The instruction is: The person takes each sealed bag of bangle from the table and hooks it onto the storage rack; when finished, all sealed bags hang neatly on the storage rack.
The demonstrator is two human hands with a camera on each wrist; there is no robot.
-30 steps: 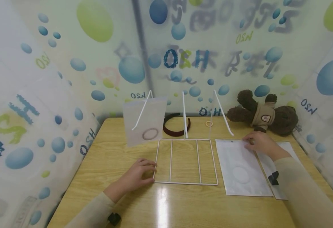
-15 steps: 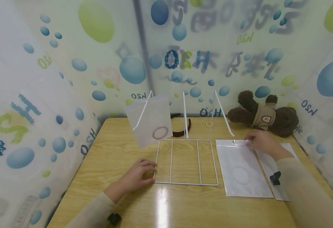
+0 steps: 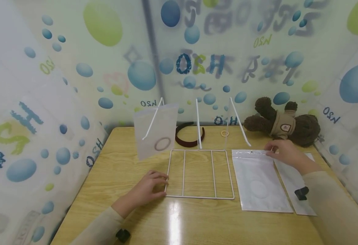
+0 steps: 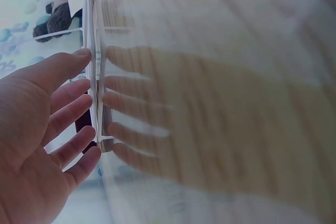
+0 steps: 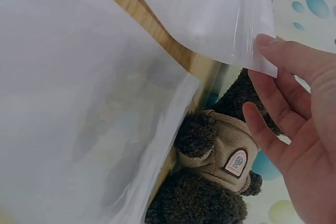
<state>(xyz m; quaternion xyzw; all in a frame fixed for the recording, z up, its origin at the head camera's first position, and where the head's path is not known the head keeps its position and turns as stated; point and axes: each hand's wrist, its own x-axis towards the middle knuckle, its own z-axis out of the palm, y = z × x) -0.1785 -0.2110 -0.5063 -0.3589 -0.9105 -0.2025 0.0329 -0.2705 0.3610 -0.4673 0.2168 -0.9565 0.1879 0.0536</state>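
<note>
In the head view, my left hand [image 3: 146,189] rests on the table by the left side of the white wire rack [image 3: 199,197]. Its fingers are loosely extended, their tips at the rack's wire. My right hand [image 3: 284,154] pinches the top right corner of a white zip bag [image 3: 260,177] between thumb and forefinger; the right wrist view shows that corner [image 5: 266,61] raised. A ring shape shows through the bag. A second white bag [image 3: 299,190] lies to its right, partly under my right forearm. On the rack's left prong hangs a translucent bag [image 3: 149,136] with a ring inside.
Behind the rack lies a dark headband [image 3: 186,143], with a small yellowish ring [image 3: 224,133] to its right. A brown plush bear [image 3: 304,129] in a tan top lies at the back right. The rack's middle prong [image 3: 198,124] and right prong [image 3: 240,122] slope forward.
The hanging bag has swung right and back left. My right hand has moved slightly right at the bag's corner, and the bag's top edge catches more light. My left hand has stayed still.
</note>
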